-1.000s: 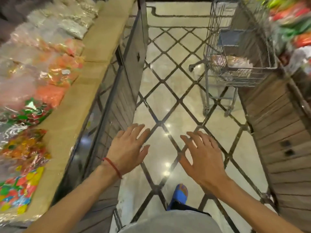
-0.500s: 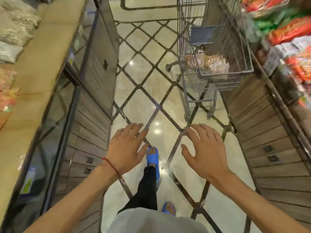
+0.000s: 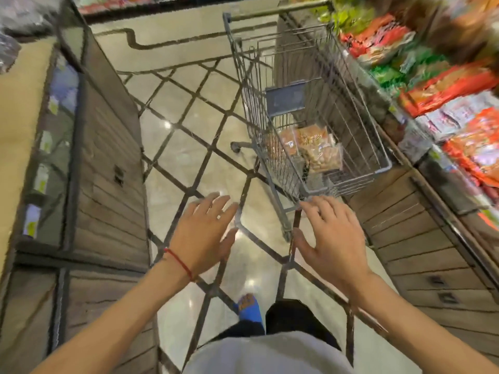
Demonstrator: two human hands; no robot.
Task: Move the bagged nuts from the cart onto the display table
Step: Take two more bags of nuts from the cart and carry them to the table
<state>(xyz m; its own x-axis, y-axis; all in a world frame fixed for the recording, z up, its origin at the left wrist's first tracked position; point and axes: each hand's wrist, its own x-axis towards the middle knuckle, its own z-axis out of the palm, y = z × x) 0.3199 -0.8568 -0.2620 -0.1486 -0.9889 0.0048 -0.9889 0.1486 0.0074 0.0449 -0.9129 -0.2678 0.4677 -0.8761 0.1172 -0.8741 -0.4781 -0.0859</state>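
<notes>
Bagged nuts [image 3: 318,152] are lying in the cart [image 3: 388,165], standing in the aisle between the table [image 3: 21,117], left, and shelves [image 3: 445,85], right.

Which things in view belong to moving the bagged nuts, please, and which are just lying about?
Job: clear bags of nuts; grey wire shopping cart; open left hand and right hand; tan-topped table at left, probably the display table.
Lying about: red, orange and green snack packets at right; dark bags at top left.

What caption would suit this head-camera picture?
Open left hand and right hand reach toward the wire cart holding bagged nuts.
</notes>
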